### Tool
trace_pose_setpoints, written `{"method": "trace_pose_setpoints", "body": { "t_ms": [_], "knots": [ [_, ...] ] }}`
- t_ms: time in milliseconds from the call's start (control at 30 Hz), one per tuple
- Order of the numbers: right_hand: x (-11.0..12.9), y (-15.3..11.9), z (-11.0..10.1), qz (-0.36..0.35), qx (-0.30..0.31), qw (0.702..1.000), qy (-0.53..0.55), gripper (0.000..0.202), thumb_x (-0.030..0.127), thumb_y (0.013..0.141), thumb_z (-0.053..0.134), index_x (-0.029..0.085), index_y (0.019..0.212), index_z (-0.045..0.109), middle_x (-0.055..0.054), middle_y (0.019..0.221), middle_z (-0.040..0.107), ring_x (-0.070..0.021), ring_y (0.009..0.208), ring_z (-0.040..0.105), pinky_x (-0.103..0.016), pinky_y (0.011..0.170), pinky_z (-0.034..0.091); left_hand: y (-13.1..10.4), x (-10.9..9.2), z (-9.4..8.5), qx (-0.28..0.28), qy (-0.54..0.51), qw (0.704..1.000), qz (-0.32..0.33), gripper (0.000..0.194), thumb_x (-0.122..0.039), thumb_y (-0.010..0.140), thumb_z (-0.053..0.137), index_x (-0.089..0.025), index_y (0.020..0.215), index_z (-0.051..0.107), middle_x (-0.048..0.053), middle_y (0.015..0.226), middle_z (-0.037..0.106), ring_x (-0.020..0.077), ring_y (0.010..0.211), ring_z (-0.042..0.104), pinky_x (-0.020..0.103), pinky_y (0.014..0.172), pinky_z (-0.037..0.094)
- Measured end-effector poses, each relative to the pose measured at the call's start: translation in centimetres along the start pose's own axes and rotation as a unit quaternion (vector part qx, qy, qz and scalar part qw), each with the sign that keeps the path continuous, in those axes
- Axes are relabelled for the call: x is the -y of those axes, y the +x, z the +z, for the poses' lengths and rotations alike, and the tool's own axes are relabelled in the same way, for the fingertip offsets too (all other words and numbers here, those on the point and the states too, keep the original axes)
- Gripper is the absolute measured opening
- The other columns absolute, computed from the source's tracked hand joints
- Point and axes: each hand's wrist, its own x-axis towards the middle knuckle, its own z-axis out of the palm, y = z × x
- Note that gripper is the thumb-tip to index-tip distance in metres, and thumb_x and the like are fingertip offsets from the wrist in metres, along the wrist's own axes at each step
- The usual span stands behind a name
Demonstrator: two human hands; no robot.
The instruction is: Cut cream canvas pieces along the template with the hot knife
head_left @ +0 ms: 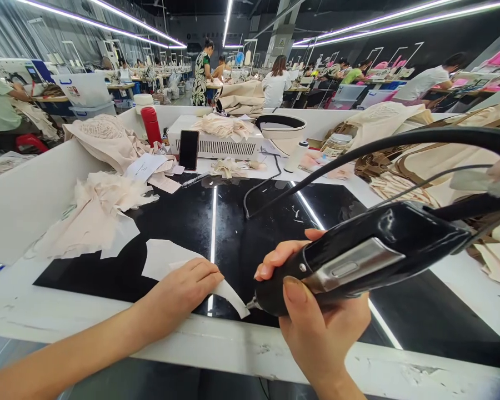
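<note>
A black handheld tool (358,255) with a silver panel and a thin metal tip is gripped in my right hand (316,322), fingers wrapped round its front part. The tip meets the narrow right end of a white curved piece (162,260) on the black mat (183,216). My left hand (183,291) lies palm down over the middle of that piece, its fingers together, pressing it to the mat. Part of the piece is hidden beneath the hand. A thick black hose (383,136) arches above the tool.
Pale fabric pieces (95,214) pile up at the left. Behind the mat stand a phone (189,150), a red bottle (150,125), a white vented box (216,145) and a small white bottle (296,156). More fabric (454,161) is heaped at the right. People work in the background.
</note>
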Motion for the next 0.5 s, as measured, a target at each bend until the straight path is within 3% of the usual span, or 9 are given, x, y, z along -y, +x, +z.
{"method": "trace_pose_setpoints", "body": {
  "t_ms": [233, 500],
  "knots": [
    [-0.04, -0.26, -0.09, -0.010, 0.008, 1.000, -0.007, 0.040, 0.021, 0.086, 0.082, 0.025, 0.120, 0.062, 0.002, 0.084, 0.073, -0.0138, 0.062, 0.067, -0.027, 0.053, 0.058, -0.36, 0.28, -0.01, 0.011, -0.008, 1.000, -0.004, 0.038, 0.007, 0.095, 0.047, -0.017, 0.122, 0.060, 0.006, 0.118, 0.066, 0.0199, 0.111, 0.062, 0.033, 0.099, 0.057],
    [0.08, -0.47, -0.03, -0.009, 0.016, 1.000, -0.023, 0.038, 0.026, 0.088, 0.081, 0.025, 0.119, 0.059, 0.001, 0.084, 0.072, -0.0148, 0.062, 0.067, -0.028, 0.055, 0.059, -0.41, -0.02, -0.37, 0.039, 0.030, 0.999, -0.009, 0.033, 0.005, 0.100, 0.040, -0.018, 0.113, 0.060, 0.004, 0.108, 0.064, 0.0181, 0.098, 0.063, 0.030, 0.087, 0.056]
  ]
}}
